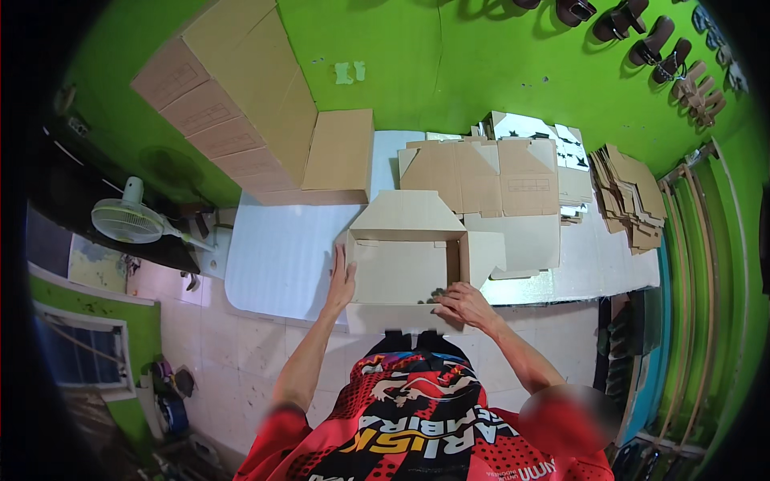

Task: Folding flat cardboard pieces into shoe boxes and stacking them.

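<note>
An open cardboard box [399,272] stands at the near edge of the white table, part folded, with its inside facing up. Its far flap [407,210] leans outward, and a side flap [487,255] sticks out to the right. My left hand [342,275] lies along the outside of the left wall with its fingers stretched out. At the near right corner, my right hand [464,305] is bent over the front wall, fingers curled around its edge. Its fingertips reach inside the box; the thumb is hard to see.
Finished closed boxes [249,96] are stacked at the back left. Flat cardboard blanks [473,176] lie on the white table [277,248] behind and right of the box, with another pile [630,200] at far right. A fan [128,220] stands left; sandals [654,44] hang on the green wall.
</note>
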The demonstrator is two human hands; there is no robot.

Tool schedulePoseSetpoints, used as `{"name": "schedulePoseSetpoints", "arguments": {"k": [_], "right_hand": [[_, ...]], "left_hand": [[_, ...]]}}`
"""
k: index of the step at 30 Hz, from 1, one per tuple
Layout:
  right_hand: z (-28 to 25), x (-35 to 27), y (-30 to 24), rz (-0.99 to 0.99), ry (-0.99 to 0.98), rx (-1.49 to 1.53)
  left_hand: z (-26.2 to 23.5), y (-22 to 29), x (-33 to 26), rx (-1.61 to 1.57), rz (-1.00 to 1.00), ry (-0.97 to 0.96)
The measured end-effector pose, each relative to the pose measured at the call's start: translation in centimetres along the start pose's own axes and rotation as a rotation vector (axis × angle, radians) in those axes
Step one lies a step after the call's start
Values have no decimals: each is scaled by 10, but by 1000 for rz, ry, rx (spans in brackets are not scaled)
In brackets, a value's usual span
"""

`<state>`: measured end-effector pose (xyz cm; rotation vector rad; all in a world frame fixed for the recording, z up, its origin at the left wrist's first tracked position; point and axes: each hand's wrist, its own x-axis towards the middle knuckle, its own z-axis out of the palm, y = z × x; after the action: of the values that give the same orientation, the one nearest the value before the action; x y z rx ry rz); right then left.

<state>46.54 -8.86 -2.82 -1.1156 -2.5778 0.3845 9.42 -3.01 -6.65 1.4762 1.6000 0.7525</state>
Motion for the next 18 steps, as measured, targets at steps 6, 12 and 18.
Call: {"name": "schedulePoseSetpoints", "arguments": {"k": [6,12,18], "right_hand": [[-38,-72,6,180,52,-121],[-25,-93,2,142,38,-184],[-33,-87,-7,154,38,-84]], "left_hand": [[-52,-18,-61,426,183,175],[-72,-33,-122,668,375,-61],[-69,-16,-123,620,382,-115]]}}
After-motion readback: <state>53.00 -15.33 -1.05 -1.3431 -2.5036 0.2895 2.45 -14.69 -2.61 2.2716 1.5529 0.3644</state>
